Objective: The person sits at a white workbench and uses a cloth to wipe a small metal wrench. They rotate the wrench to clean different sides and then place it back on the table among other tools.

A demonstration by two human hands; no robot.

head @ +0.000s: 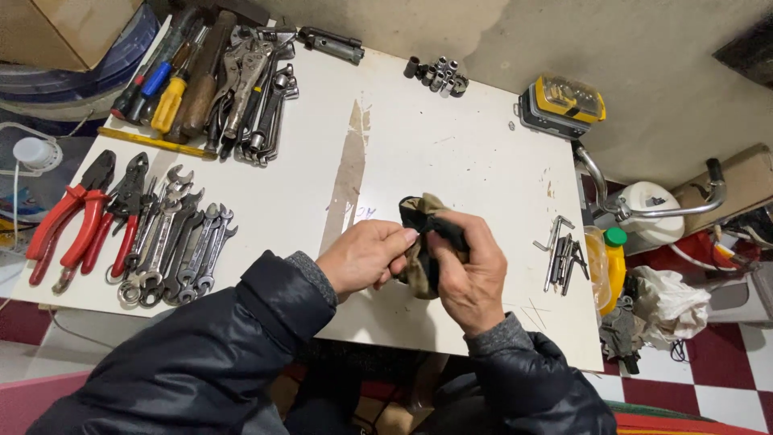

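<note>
Both hands are on a grubby dark rag (425, 242) over the near-middle of the white table (451, 145). Left hand (364, 256) pinches one side w/ thumb + fingertips closed on the cloth, right hand (469, 274) has fingers curled round the other side, so it's bunched up between them, just above the tabletop. Can't tell if anything's wrapped inside, too scrunched.

Progress-wise, my guess: it's mid-wipe or mid-fold. Tools look already sorted: spanners (173, 242) fanned out near left, red-handled pliers (76, 213) beside them at the left edge, screwdrivers (165, 76) and more wrenches far left, small sockets (439, 74) far middle, a few hex keys and bits (562, 258) on the right edge.

Containers: a yellow and grey bit case (564, 103) at the far right corner, lid shut so contents unseen. Off the table's right edge there's a yellowish bottle w/ green cap (613, 262), looks part full of something yellow, and a white jug (652, 211) behind it, can't see inside.
</note>
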